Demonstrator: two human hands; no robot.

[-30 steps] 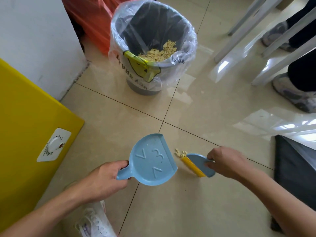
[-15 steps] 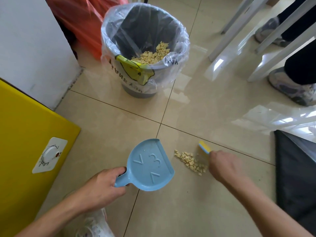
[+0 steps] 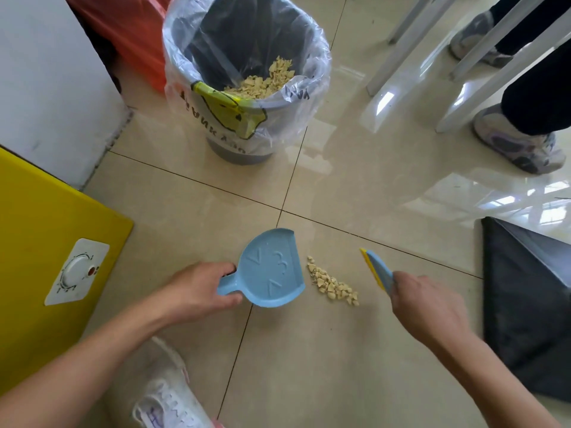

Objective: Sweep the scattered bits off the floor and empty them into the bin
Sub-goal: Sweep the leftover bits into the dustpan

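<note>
A small pile of pale yellow bits (image 3: 333, 282) lies on the beige tile floor. Just left of it rests a light blue dustpan (image 3: 270, 268), its open edge facing the pile; my left hand (image 3: 200, 288) grips its handle. My right hand (image 3: 429, 304) holds a small blue brush with yellow bristles (image 3: 377, 267), lifted to the right of the pile and apart from it. Further back stands a grey bin (image 3: 247, 72) lined with a clear plastic bag, holding more of the same bits.
A yellow cabinet (image 3: 46, 257) and a white wall block the left. A red bag (image 3: 133, 35) lies behind the bin. White chair legs (image 3: 463, 57) and another person's shoes (image 3: 519, 146) are at the back right. A dark bag (image 3: 525, 304) lies right. My own white shoe (image 3: 167, 396) is below.
The brush has drawn back to the right, away from the dustpan, and now sits clear of the bits, which lie spread in a short line. The dustpan has stayed beside them.
</note>
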